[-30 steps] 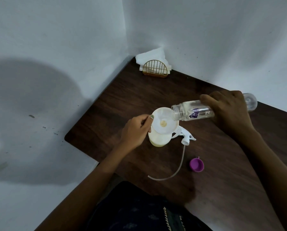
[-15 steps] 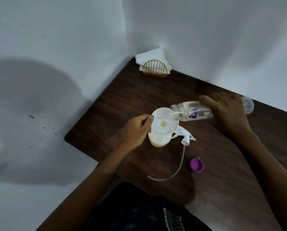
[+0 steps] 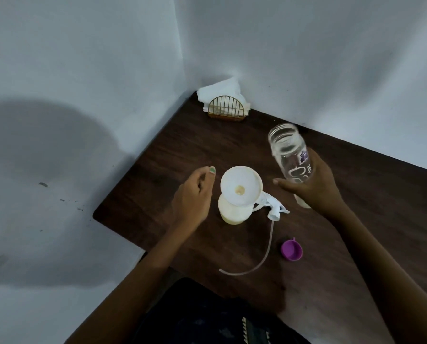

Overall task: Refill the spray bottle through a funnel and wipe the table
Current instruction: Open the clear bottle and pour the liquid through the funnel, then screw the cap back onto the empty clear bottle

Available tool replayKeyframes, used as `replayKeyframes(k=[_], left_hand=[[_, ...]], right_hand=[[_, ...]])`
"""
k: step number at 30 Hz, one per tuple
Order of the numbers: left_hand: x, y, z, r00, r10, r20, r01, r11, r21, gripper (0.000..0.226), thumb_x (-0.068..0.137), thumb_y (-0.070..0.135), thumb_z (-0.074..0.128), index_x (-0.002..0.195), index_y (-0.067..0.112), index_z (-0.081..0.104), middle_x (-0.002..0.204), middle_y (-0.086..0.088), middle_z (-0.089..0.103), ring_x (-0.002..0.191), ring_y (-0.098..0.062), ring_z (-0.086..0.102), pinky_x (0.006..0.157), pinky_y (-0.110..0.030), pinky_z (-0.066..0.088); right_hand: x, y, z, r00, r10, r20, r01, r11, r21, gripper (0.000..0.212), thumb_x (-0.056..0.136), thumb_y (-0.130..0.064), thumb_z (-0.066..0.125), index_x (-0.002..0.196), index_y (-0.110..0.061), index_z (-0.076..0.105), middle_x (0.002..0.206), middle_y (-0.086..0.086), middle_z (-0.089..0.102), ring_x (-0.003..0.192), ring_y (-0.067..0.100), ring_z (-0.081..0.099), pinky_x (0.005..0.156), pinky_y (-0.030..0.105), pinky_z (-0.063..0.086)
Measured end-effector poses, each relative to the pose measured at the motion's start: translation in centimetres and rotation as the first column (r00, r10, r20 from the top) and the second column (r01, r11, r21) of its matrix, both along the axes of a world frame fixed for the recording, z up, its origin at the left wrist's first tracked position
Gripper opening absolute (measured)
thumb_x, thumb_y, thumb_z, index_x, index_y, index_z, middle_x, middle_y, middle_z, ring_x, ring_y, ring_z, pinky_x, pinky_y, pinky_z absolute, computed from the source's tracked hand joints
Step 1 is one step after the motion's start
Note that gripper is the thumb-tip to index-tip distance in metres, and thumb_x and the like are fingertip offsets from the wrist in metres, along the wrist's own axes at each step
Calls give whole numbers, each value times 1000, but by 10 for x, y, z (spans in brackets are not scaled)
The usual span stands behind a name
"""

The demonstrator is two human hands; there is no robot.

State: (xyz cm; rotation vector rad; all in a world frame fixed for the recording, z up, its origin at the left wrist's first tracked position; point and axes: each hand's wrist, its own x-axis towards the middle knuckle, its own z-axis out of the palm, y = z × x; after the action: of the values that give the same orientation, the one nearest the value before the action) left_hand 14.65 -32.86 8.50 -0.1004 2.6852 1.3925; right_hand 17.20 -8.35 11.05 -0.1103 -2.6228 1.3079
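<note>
A pale yellow spray bottle [image 3: 232,212] stands upright on the dark wooden desk [image 3: 331,281], near its left edge, with a white funnel [image 3: 241,186] seated in its neck. The funnel's wide mouth faces up and a yellowish spot shows at its throat. The left hand [image 3: 192,194] hovers just beside the funnel on its left, not touching it; its fingers [image 3: 207,176] are loosely curled and hold nothing. The right hand [image 3: 311,184] grips a clear bottle [image 3: 290,152] around its lower half, fingers wrapped round it, and holds it above the desk to the right of the funnel with the open mouth pointing up and slightly away. The clear bottle looks nearly empty. The white spray head [image 3: 273,207] lies on the desk touching the spray bottle's right side, and its thin tube [image 3: 262,259] curves toward the near edge. A purple cap [image 3: 291,249] sits open side up to the right of the tube. In the far corner, against the walls, a gold wire holder [image 3: 227,109] carries white napkins [image 3: 219,91].
</note>
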Motion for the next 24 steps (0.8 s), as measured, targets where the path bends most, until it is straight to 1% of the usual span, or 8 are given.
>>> replayKeyframes(k=[2, 6, 9, 12, 15, 17, 22, 24], left_hand=[[-2, 1, 2, 997, 29, -77, -28, 1000, 13, 43, 96, 52, 38, 127, 27, 55, 95, 12, 61, 94, -10, 61, 86, -33, 48], [-5, 20, 26, 927, -13, -375, 26, 999, 30, 44, 87, 54, 42, 119, 28, 59, 85, 23, 55, 87, -2, 57, 93, -45, 45], [-6, 44, 52, 864, -151, -480, 203, 978, 57, 40, 85, 48, 50, 117, 28, 61, 95, 16, 59, 92, -7, 57, 89, -46, 47], [-3, 73, 77, 848, -379, -371, 458, 875, 154, 54, 80, 51, 59, 130, 29, 52, 116, 14, 56, 108, -4, 53, 92, -35, 49], [3, 102, 93, 806, -536, -253, 592, 749, 299, 62, 78, 37, 72, 133, 26, 46, 124, 11, 58, 112, -3, 56, 95, -34, 51], [3, 118, 97, 826, -517, -224, 564, 747, 354, 60, 78, 29, 77, 129, 24, 47, 119, 6, 63, 109, -5, 61, 95, -35, 52], [1, 133, 96, 849, -475, -230, 528, 769, 361, 56, 78, 30, 78, 126, 24, 50, 112, 12, 64, 104, -3, 63, 93, -30, 53], [1, 135, 96, 846, -479, -236, 534, 764, 364, 57, 78, 29, 78, 127, 24, 49, 112, 11, 64, 104, -4, 63, 92, -30, 53]], right_hand=[[0, 1, -2, 999, -55, 1, 54, 990, -133, 62, 58, -18, 89, 109, -11, 54, 101, 2, 66, 88, 10, 65, 77, 18, 53], [1, -1, 4, 992, -126, 14, 123, 927, -356, 64, 57, -16, 88, 110, 2, 56, 96, 10, 70, 87, 17, 70, 79, 33, 57], [3, -4, 14, 988, -151, -18, 124, 870, -478, 68, 54, -18, 86, 110, 6, 56, 94, 12, 71, 84, 17, 70, 75, 31, 55], [7, -10, 26, 988, -145, -54, 98, 856, -507, 72, 54, -16, 88, 113, 5, 54, 95, 8, 71, 85, 16, 70, 74, 26, 56], [10, -18, 33, 984, -129, -125, 66, 906, -418, 33, 78, 0, 70, 107, 1, 57, 90, -3, 68, 81, 0, 67, 68, 13, 51], [11, -21, 38, 973, -135, -185, 60, 929, -364, 21, 84, 4, 60, 104, 1, 56, 90, -2, 64, 81, -5, 64, 67, 9, 48], [15, -15, 39, 973, -127, -194, 49, 930, -364, 57, 70, -28, 66, 115, 5, 52, 101, 11, 67, 93, 11, 67, 76, 25, 55], [18, -9, 38, 987, -83, -138, 25, 927, -374, 72, 66, -19, 78, 124, 3, 41, 109, 9, 63, 100, 12, 66, 81, 30, 56]])
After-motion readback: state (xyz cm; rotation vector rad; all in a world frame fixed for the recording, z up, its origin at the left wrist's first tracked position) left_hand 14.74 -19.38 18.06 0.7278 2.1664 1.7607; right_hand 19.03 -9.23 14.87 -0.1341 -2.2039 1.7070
